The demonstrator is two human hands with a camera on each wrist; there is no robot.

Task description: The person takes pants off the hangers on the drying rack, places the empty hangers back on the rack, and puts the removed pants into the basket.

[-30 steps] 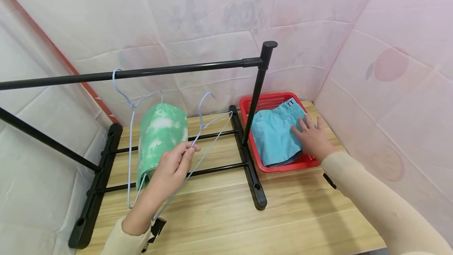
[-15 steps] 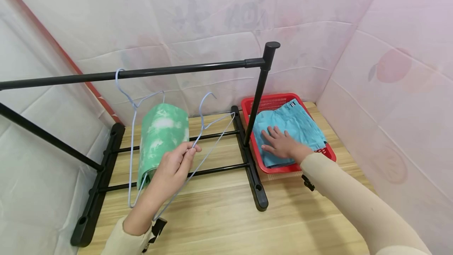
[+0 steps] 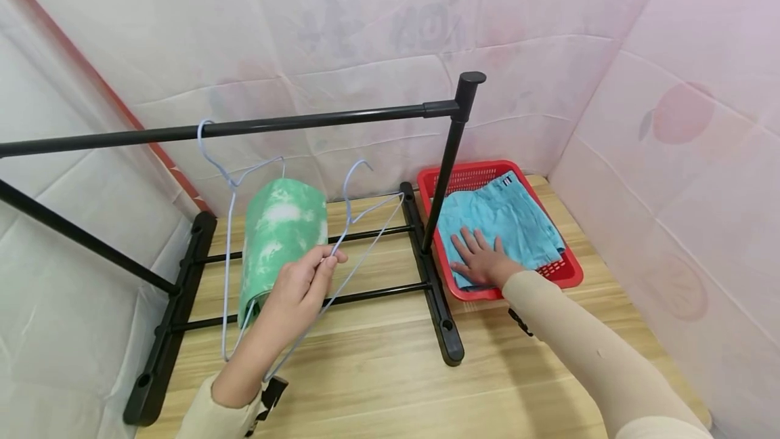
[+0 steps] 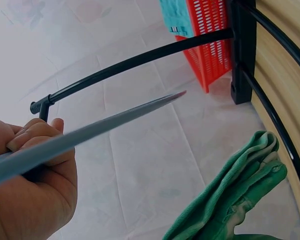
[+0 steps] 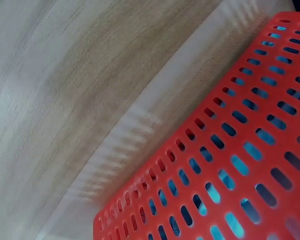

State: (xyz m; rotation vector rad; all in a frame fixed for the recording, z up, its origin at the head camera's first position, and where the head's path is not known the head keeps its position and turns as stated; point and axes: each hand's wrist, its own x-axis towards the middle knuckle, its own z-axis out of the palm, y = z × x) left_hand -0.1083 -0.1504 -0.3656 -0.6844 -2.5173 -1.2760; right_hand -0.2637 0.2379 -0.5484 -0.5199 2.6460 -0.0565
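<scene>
My left hand point(image 3: 298, 290) pinches a light-blue wire hanger point(image 3: 346, 219) near its neck, its hook pointing up. In the left wrist view, the hanger's wire point(image 4: 90, 131) crosses in front of the curled fingers. A folded turquoise garment point(image 3: 518, 212), apparently shorts, lies in a red basket point(image 3: 569, 269). My right hand point(image 3: 483, 263) rests palm down on its near left part, fingers spread. The right wrist view shows the basket's slotted wall point(image 5: 230, 165), with turquoise cloth behind it; the hand is out of sight there. A green and white tie-dyed garment point(image 3: 283, 236) hangs on another blue hanger point(image 3: 228, 269).
That second hanger hooks over the black rail point(image 3: 329, 117) of a clothes rack. The rack's right foot point(image 3: 435, 303) stands just left of the basket on the wooden table point(image 3: 365, 371). White printed sheeting point(image 3: 378, 32) encloses the back and sides.
My right hand has slid left and slightly nearer across the turquoise garment, uncovering its right corner and the basket's right end. The left hand and its hanger have barely moved.
</scene>
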